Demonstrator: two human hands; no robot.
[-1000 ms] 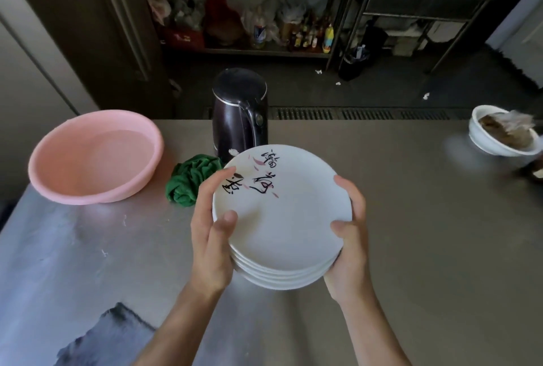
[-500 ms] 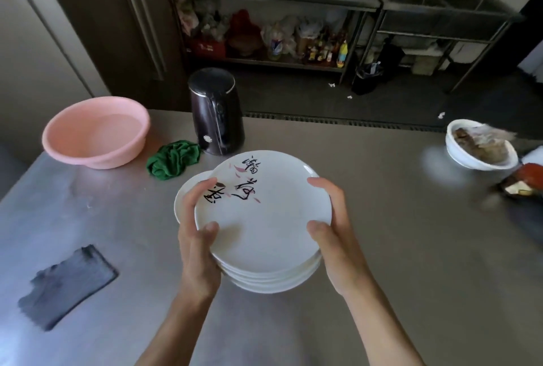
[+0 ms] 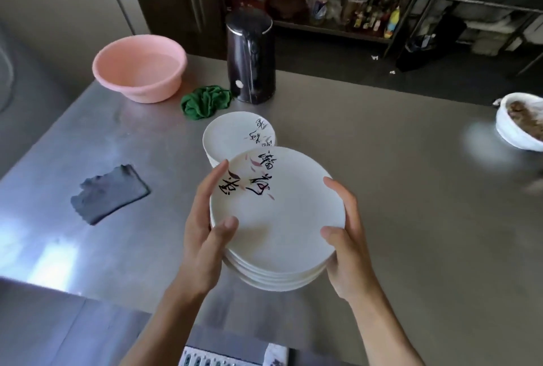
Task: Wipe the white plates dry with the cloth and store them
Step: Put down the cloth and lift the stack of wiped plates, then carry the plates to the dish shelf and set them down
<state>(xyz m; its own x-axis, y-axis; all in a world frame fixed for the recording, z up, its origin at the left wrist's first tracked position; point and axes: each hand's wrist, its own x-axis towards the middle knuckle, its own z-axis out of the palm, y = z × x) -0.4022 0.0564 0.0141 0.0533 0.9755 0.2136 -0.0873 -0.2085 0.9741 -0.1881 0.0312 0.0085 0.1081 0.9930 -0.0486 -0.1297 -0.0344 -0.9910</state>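
L hand (image 3: 202, 236) & R hand (image 3: 349, 236): fingers clamped on opp. rims of plate stack (image 3: 279, 218), seemingly off tabletop (image 3: 411, 189). Carry level, thumbs on top. 2nd stack (image 3: 232, 136) just beyond L fingertips, grey cloth (image 3: 108, 193) well left.

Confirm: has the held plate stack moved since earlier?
Yes. The held plate stack has pulled back toward the person, away from the black kettle.

We see a bare left hand (image 3: 202, 239) and a bare right hand (image 3: 351, 243), with bare forearms and short nails.
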